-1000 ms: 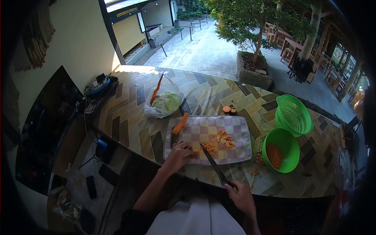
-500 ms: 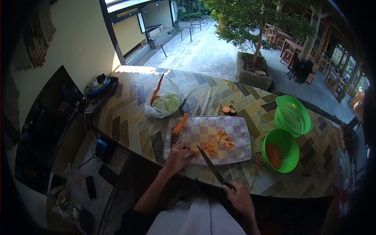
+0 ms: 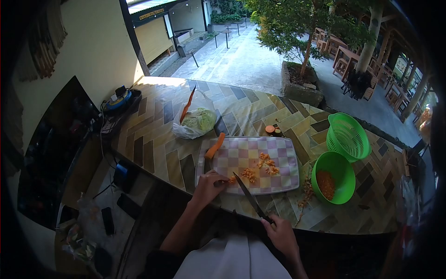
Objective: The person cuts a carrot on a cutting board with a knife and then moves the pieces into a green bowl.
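Grips a kitchen knife (image 3: 253,201) by its handle in the closed right hand (image 3: 281,232), with the blade slanted up and leftward over the near edge of a checkered cutting board (image 3: 282,179) and the tip just left of a small heap of chopped carrot (image 3: 249,175). Sets the left hand (image 3: 208,188) at the board's near left side, with fingers bunched narrowly beside a few orange bits; cannot tell whether anything is pinched beneath them. Has a second scatter of carrot bits (image 3: 268,163) farther right on the board, and a longer carrot piece (image 3: 215,147) lying at its far left corner. Right of the board, a green bowl (image 3: 346,169) with finely cut orange pieces (image 3: 325,184) inside, just in front of a green colander (image 3: 349,135). Between board and bowl, loose scraps (image 3: 307,190). Beyond the board, a clear plastic bag (image 3: 186,133) around cabbage (image 3: 203,121).
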`<state>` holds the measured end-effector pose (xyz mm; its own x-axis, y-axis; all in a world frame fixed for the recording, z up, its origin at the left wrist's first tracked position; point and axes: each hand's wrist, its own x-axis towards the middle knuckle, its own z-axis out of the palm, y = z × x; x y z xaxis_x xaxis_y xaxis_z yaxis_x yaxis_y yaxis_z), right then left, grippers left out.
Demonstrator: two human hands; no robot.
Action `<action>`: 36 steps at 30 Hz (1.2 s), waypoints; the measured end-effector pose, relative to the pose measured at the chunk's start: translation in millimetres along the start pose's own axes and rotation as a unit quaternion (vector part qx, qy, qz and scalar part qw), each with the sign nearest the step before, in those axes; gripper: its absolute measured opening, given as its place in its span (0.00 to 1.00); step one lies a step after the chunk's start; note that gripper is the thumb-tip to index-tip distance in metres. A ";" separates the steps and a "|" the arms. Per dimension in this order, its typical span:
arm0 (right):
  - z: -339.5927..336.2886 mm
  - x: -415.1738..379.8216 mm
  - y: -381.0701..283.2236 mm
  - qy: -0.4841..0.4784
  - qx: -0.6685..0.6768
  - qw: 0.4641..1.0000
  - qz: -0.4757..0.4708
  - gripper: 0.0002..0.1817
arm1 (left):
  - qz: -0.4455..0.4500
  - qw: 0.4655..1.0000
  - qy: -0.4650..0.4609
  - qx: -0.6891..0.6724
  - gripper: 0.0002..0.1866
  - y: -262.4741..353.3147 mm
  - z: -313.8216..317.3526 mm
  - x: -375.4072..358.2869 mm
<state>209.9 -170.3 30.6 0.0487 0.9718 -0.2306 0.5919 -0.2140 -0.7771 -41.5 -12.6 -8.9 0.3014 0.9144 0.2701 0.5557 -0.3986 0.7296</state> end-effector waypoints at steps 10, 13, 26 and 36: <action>-1.7 -1.9 -8.4 -0.006 0.013 1.000 0.025 0.19 | 0.004 0.999 0.031 -0.017 0.08 4.7 13.5 -3.8; -0.2 -2.6 -10.5 0.010 0.000 1.000 0.007 0.19 | 0.018 0.998 0.058 -0.009 0.11 5.7 16.0 -4.3; 8.4 -4.0 -16.6 0.016 -0.037 0.999 0.005 0.20 | 0.068 0.996 0.018 -0.059 0.17 1.5 11.2 7.6; 25.5 -1.0 -23.8 0.014 -0.107 0.994 -0.007 0.19 | 0.090 0.990 0.104 -0.012 0.13 -4.4 34.5 -4.8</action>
<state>175.2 -168.7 34.4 0.0598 0.9777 -0.2014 0.7496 -0.1772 -0.6378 -18.6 -17.6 -35.1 0.2259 0.8247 0.5185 0.4877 -0.5564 0.6727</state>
